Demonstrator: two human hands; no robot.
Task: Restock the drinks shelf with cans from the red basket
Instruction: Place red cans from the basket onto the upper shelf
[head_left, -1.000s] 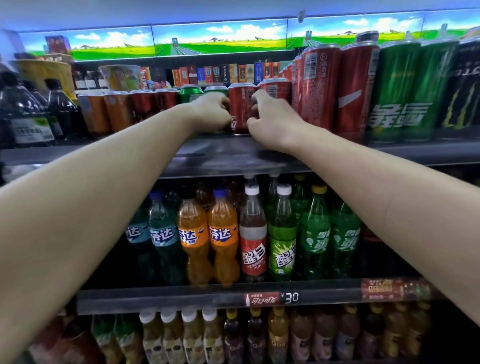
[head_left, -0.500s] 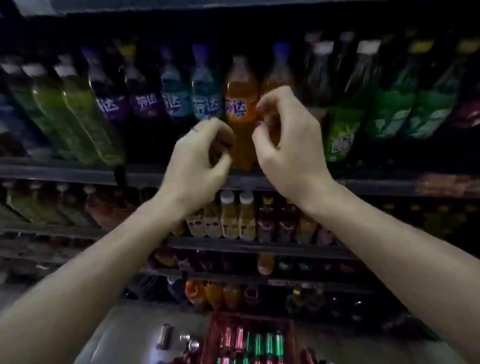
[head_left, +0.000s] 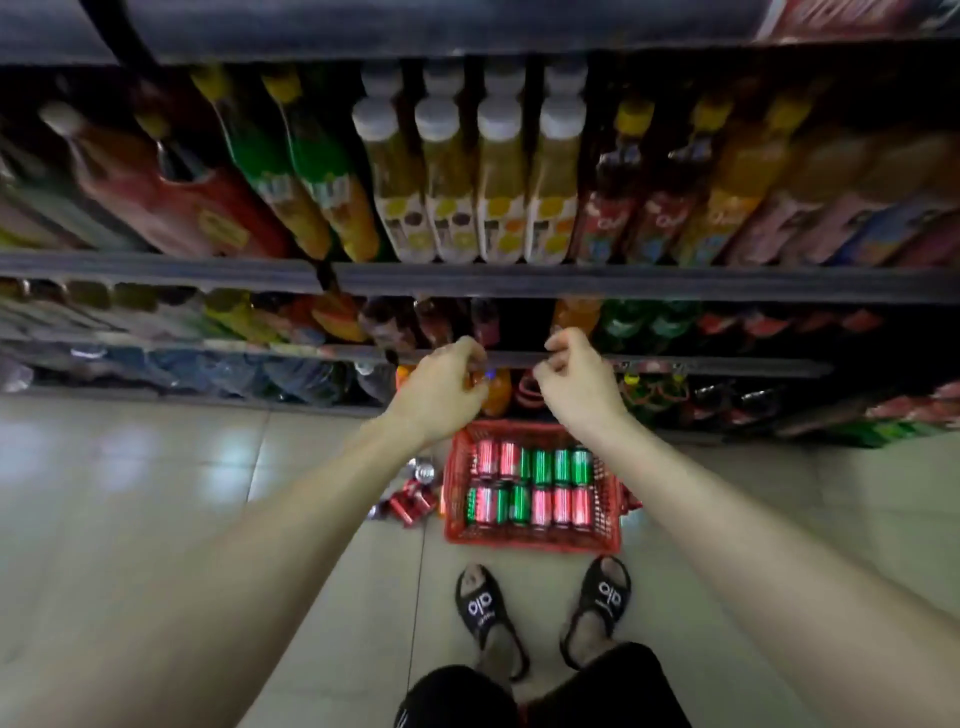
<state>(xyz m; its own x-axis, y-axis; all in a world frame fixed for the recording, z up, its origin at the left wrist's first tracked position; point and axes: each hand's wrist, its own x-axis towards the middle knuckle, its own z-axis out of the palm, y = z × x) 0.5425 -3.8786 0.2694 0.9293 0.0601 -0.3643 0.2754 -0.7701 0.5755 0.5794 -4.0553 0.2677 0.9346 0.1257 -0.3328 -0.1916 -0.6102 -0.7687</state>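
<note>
Head view: the red basket (head_left: 532, 540) sits on the floor at lower centre of the frame, just ahead of the person's sandals (head_left: 597, 597), filled with two rows of red and green cans (head_left: 530, 483). Both arms reach down toward it. The left hand (head_left: 441, 389) and right hand (head_left: 576, 384) hover above its far rim, fingers loosely curled, holding nothing. A few loose cans (head_left: 410, 499) lie on the tiles just left of the basket; stepping or reaching carelessly could kick them rolling. Two cans taken at once may slip. The can shelf itself is out of frame above, and the bottle labels at upper frame are too blurred to read
</note>
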